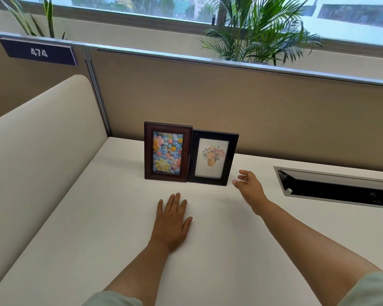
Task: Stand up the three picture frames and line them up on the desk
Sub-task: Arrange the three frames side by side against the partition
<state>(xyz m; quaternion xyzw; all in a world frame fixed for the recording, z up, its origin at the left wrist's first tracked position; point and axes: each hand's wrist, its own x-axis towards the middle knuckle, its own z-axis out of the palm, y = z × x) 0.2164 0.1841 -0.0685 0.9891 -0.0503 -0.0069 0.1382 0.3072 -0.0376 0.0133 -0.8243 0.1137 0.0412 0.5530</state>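
Two picture frames stand upright side by side near the back of the white desk (97, 228). The brown frame (167, 129) on the left shows bright smiling flowers. The black frame (213, 134) to its right shows a bouquet in a vase and touches the brown one. My left hand (173, 224) rests flat on the desk in front of the frames, fingers straight. My right hand (250, 186) hovers just right of the black frame's lower corner, fingers loosely spread, holding nothing. I see only two frames in view.
A beige partition wall (274, 118) runs behind the desk, with a cream side divider (38, 140) on the left. An open metal cable tray (336, 186) is sunk into the desk at the right. Potted palms stand behind the partition by the window.
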